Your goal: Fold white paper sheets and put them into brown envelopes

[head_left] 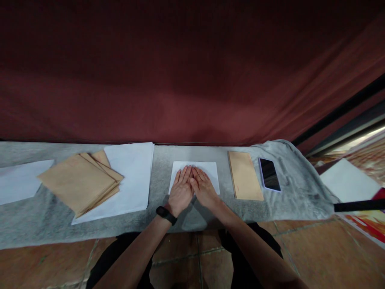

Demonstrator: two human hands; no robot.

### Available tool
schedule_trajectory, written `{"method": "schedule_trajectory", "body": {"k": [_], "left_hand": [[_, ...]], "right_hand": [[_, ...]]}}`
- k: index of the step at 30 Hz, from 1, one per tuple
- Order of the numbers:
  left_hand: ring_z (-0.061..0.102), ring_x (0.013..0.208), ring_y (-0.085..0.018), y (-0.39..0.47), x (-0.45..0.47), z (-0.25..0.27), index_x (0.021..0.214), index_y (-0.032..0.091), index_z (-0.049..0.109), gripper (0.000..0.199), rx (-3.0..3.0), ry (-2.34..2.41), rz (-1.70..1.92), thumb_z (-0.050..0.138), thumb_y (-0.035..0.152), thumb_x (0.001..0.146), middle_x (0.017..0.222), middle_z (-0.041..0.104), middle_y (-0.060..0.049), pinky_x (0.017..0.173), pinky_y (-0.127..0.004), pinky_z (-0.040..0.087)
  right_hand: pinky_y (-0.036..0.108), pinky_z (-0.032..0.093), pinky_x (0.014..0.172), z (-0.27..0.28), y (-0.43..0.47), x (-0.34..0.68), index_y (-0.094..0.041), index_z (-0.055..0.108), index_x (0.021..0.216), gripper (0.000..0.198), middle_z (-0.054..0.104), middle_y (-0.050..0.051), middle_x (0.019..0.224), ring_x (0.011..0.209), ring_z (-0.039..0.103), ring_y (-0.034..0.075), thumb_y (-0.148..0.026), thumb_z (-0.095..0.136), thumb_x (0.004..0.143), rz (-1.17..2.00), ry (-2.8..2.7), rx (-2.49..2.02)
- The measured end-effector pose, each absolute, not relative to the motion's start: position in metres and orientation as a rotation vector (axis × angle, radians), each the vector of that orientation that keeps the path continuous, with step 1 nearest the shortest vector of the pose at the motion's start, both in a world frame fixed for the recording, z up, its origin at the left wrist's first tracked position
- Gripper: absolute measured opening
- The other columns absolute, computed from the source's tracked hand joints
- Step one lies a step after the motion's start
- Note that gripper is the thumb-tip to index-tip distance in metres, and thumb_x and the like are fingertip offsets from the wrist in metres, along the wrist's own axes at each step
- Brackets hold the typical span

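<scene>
Paper (213, 173) between envelopes (82, 182) (contents hidden)

The paper (213, 169) is plain white and roughly rectangular, lying flat on the grey-covered desk (207, 153) — its longer side running left to right. A thin line marks the middle of its far edge; the left hand (182, 192) and right hand (205, 191) cover its centre.

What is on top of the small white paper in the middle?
The left hand and right hand rest on it, close together. The white paper shows on either side of them; its surface directly beneath the hands is covered.
</scene>
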State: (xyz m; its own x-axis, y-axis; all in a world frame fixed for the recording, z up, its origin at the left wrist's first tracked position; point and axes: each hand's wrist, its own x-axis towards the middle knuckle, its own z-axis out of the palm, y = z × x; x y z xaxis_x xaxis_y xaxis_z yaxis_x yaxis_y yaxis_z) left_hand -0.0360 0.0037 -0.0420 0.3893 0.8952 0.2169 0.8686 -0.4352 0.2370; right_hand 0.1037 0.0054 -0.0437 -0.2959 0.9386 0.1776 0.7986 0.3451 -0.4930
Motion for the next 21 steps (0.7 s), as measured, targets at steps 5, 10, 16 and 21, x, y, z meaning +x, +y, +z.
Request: {"method": "schedule_trajectory", "body": {"k": [5, 10, 16, 21], "left_hand": [[0.023, 0.157, -0.027, 0.015, -0.027, -0.060, 0.161, 0.009, 0.027, 0.064, 2.516, 1.654, 0.392, 0.035, 0.020, 0.098, 0.164, 0.036, -0.017, 0.127, -0.050, 0.021], [0.021, 0.157, -0.026, 0.023, -0.029, -0.060, 0.162, 0.011, 0.024, 0.066, 2.490, 1.708, 0.403, 0.034, 0.018, 0.097, 0.166, 0.033, -0.015, 0.128, -0.049, 0.018], [0.021, 0.157, -0.028, 0.027, -0.028, -0.058, 0.159, 0.007, 0.030, 0.062, 2.458, 1.773, 0.349, 0.032, 0.017, 0.097, 0.166, 0.032, -0.017, 0.128, -0.050, 0.019], [0.024, 0.156, -0.026, 0.030, -0.030, -0.061, 0.158, 0.008, 0.033, 0.060, 2.433, 1.810, 0.419, 0.029, 0.019, 0.099, 0.165, 0.035, -0.017, 0.127, -0.049, 0.021]], "right_hand": [[0.044, 0.022, 0.128, -0.054, 0.018, 0.095, -0.013, 0.033, 0.160, 0.059, 0.036, 0.011, 0.165, 0.155, 0.028, 0.020, -0.041, 0.019, 0.110, 0.407, -2.206, -1.610], [0.044, 0.020, 0.128, -0.056, 0.029, 0.096, -0.014, 0.037, 0.158, 0.057, 0.037, 0.010, 0.164, 0.155, 0.027, 0.021, -0.040, 0.021, 0.110, 0.345, -2.184, -1.677], [0.046, 0.020, 0.127, -0.055, 0.033, 0.096, -0.014, 0.040, 0.157, 0.056, 0.037, 0.011, 0.163, 0.154, 0.030, 0.023, -0.039, 0.022, 0.110, 0.301, -2.178, -1.706], [0.046, 0.020, 0.127, -0.056, 0.035, 0.097, -0.011, 0.039, 0.157, 0.056, 0.036, 0.013, 0.164, 0.154, 0.031, 0.024, -0.038, 0.025, 0.110, 0.271, -2.207, -1.709]]}}
